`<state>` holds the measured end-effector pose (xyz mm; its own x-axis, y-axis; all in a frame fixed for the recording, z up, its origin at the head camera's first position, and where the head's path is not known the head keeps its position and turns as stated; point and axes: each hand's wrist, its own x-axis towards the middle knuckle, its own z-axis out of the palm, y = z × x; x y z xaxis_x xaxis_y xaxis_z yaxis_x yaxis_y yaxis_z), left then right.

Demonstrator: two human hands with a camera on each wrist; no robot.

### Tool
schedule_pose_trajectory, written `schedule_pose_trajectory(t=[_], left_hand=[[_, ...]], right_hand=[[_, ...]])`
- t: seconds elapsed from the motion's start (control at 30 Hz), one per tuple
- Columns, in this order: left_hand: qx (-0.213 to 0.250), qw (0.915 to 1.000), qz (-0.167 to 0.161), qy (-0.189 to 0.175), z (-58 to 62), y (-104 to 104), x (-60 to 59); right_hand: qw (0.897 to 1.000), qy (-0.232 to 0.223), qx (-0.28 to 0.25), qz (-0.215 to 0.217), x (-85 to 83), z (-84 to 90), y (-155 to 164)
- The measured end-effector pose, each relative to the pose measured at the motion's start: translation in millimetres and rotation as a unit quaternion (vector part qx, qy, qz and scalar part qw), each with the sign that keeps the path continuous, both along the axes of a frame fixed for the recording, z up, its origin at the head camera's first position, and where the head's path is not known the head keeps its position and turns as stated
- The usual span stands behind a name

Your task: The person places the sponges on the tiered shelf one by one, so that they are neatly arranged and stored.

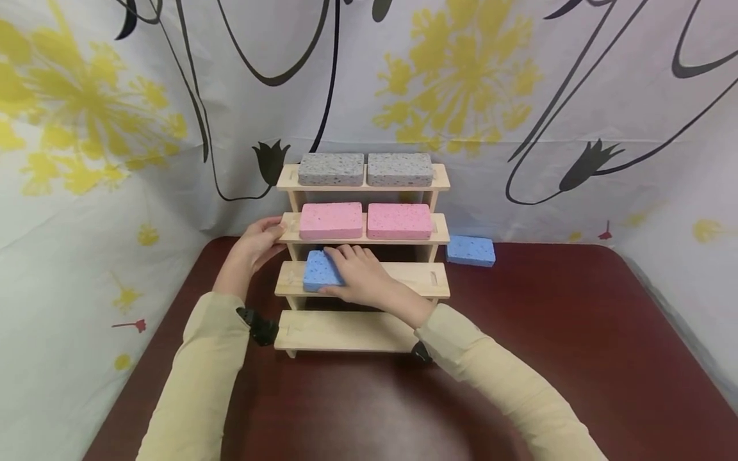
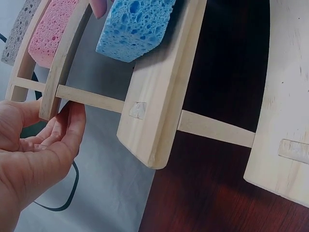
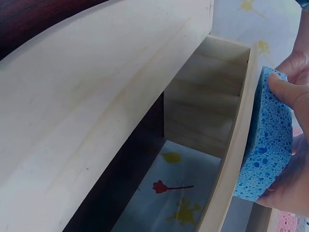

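A stepped wooden rack stands on the table. My right hand grips a blue sponge at the left part of the rack's second step from the bottom. In the right wrist view the thumb lies on one face of the blue sponge and fingers on the other. My left hand holds the left end of the step above, thumb on one side and fingers beneath, as the left wrist view shows. On that step sit two pink sponges, side by side.
Two grey speckled sponges lie on the top step. Another blue sponge rests on the dark red table, right of the rack near the back edge. A patterned cloth hangs close behind and along both sides.
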<state>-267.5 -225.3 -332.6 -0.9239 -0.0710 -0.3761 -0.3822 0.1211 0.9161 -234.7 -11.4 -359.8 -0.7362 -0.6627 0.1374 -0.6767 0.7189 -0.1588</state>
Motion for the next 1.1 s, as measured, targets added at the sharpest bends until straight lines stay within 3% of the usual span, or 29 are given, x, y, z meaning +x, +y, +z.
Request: schedule_pose_trajectory(t=[0.4,0.7,0.9,1.1], left_hand=[[0.016,0.9997,-0.013,0.013,-4.6,1.8,4.5],[0.003,0.9997,-0.022,0.013,2.2,-2.7,3.2],[0.002,0.9997,-0.024,0.008,2.8,-1.8,2.5],[0.005,0.9997,-0.024,0.008,3.8,-0.7,2.9]], right_hand=[[0.999,0.021,0.024,0.002,-2.5,-11.8,-2.1],[0.999,0.043,0.026,0.014,-6.4,-10.9,-4.1],[0.999,0.021,0.024,0.015,-7.1,-10.2,-0.7],[0.998,0.047,-0.005,0.046,-2.0,-8.1,14.4]])
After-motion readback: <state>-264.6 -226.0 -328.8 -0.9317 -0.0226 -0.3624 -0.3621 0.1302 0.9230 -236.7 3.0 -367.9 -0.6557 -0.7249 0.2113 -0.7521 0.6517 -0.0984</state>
